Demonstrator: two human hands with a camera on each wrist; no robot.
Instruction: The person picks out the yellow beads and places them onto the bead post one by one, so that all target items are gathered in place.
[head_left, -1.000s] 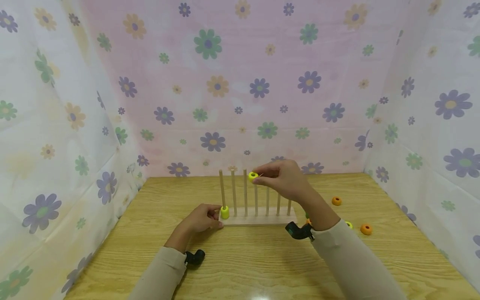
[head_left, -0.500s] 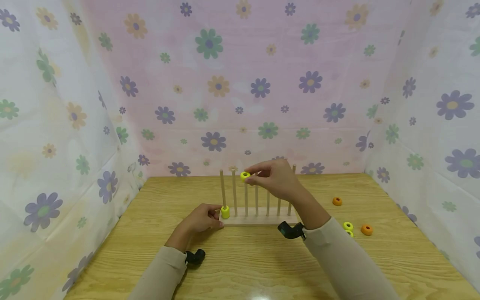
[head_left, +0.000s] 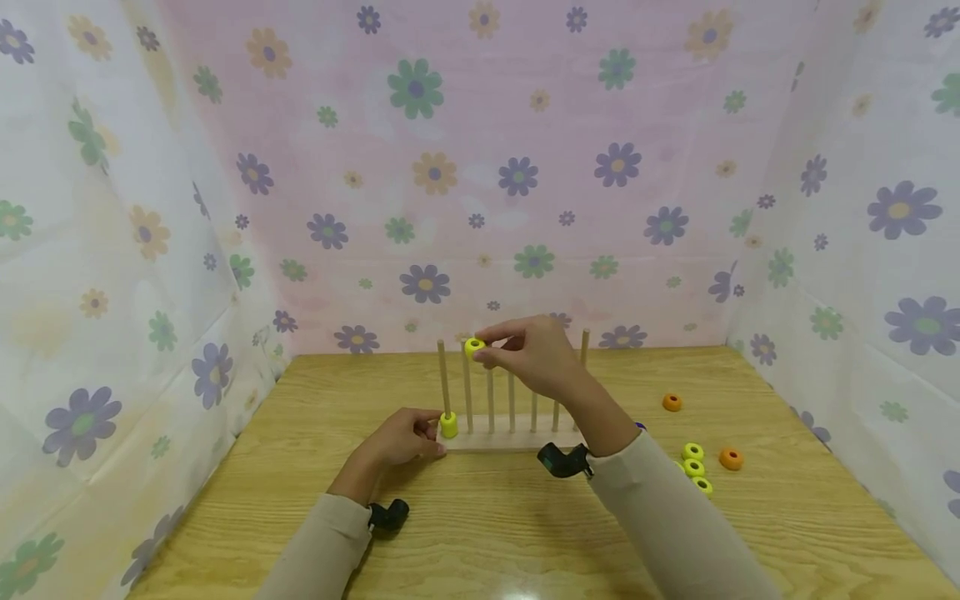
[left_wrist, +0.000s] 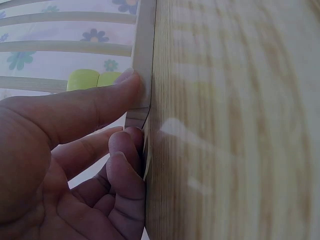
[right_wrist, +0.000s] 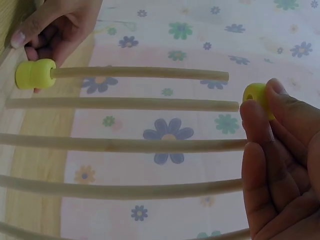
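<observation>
A wooden peg stand (head_left: 495, 442) with a row of upright pegs sits on the table. Two yellow beads (right_wrist: 36, 74) are stacked at the foot of its leftmost peg. My left hand (head_left: 401, 437) grips the base's left end, the thumb (left_wrist: 107, 100) along its front and the other fingers curled by the end. Between thumb and fingertips, my right hand (head_left: 542, 357) pinches another yellow bead (head_left: 472, 349). That bead is up by the tip of the second peg (right_wrist: 125, 104) from the left, its hole partly showing in the right wrist view.
Right of the stand lie several loose yellow beads (head_left: 693, 468) and two orange beads (head_left: 732, 459). A blue bead (head_left: 641, 426) peeks out behind the right forearm. Flowered cloth (head_left: 480, 167) walls in the table at the back and sides.
My right hand has carried the pinched yellow bead leftward, past the third and fourth pegs, to the second peg's tip. My left hand has stayed on the base's end.
</observation>
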